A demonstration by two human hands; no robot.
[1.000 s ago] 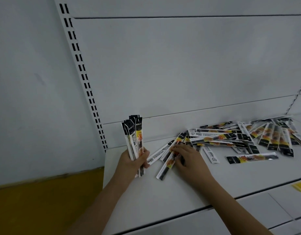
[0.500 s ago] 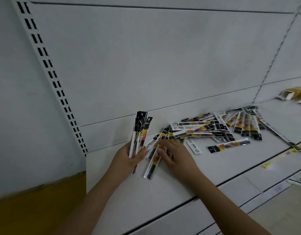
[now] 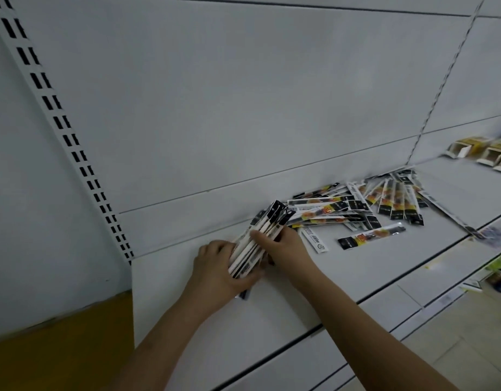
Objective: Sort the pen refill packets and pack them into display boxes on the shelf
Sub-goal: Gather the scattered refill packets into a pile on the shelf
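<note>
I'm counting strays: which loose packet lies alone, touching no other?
The black-and-orange packet nearest the shelf's front edge, right of both hands; the others overlap in the pile.

Both hands hold one bundle of refill packets (image 3: 257,239) over the white shelf (image 3: 192,320): the left hand (image 3: 218,273) grips its lower end, the right hand (image 3: 286,246) clasps its middle. Loose packets (image 3: 356,210) lie scattered at two o'clock; yellow display boxes (image 3: 486,150) stand farther along.
</note>
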